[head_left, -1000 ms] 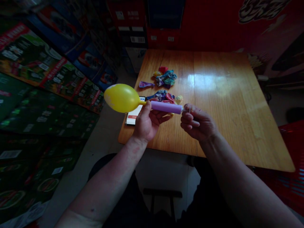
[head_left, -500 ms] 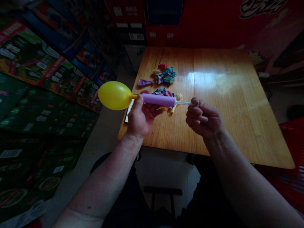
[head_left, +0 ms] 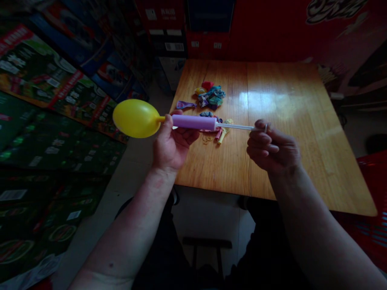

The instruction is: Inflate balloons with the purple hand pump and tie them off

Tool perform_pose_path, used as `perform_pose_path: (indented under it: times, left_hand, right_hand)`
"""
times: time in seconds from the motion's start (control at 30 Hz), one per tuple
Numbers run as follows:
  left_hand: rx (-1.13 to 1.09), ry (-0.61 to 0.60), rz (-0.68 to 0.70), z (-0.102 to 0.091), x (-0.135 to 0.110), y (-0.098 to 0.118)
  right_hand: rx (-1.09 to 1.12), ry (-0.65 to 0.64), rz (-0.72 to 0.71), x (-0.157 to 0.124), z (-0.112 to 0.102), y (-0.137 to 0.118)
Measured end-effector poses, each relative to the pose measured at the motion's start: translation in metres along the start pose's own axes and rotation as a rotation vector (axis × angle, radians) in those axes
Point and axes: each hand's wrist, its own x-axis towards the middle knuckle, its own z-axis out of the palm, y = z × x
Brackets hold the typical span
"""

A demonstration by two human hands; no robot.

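Note:
A purple hand pump (head_left: pixel 195 122) lies level across the view above the table. My left hand (head_left: pixel 172 147) is closed around its left end, with the thumb at the neck of a partly inflated yellow balloon (head_left: pixel 136 118) fitted on the nozzle. My right hand (head_left: pixel 272 147) is closed on the end of the pump's white rod, which is drawn well out of the barrel. Behind the pump, a pile of deflated balloons (head_left: pixel 211 96) in several colours rests on the tabletop. More limp balloons (head_left: pixel 223 135) lie partly hidden by the pump.
The wooden table (head_left: pixel 290 161) spreads ahead of me. Stacked green cartons (head_left: pixel 54 149) stand on the left, and red boxes (head_left: pixel 208 44) rise behind the table. A red plastic basket (head_left: pixel 375 189) is at the right edge; a dark stool (head_left: pixel 207 242) is below.
My hands have moved apart: the left one went left with the pump barrel and balloon, the right one went right. More of the white rod now shows.

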Motion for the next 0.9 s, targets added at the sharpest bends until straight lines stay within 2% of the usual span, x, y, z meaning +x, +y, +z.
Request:
perform_pose_path:
  times: [0.07,0.2,0.27,0.43,0.67,0.9]
  left_hand:
    - [0.004,-0.014,-0.017,0.002,-0.004,-0.003]
    - [-0.015,-0.07,-0.158,0.007,-0.011,-0.019]
    - [-0.031,-0.063,-0.167,0.007,-0.01,-0.023]
    - [0.003,-0.059,-0.163,0.006,-0.005,-0.018]
    - [-0.014,-0.091,-0.166,-0.001,-0.005,-0.021]
    - [-0.078,-0.042,-0.212,-0.004,0.0,-0.026]
  right_hand:
    - [0.015,-0.003,0.008,0.002,0.001,0.006]
    - [0.024,-0.031,0.06,0.009,0.005,0.025]
    - [0.038,-0.029,0.055,0.012,0.007,0.03]
    - [0.122,-0.01,0.093,0.01,0.006,0.025]
    - [0.114,-0.09,0.078,0.007,0.001,0.023]
    - [0.073,-0.017,0.102,0.008,0.007,0.026]
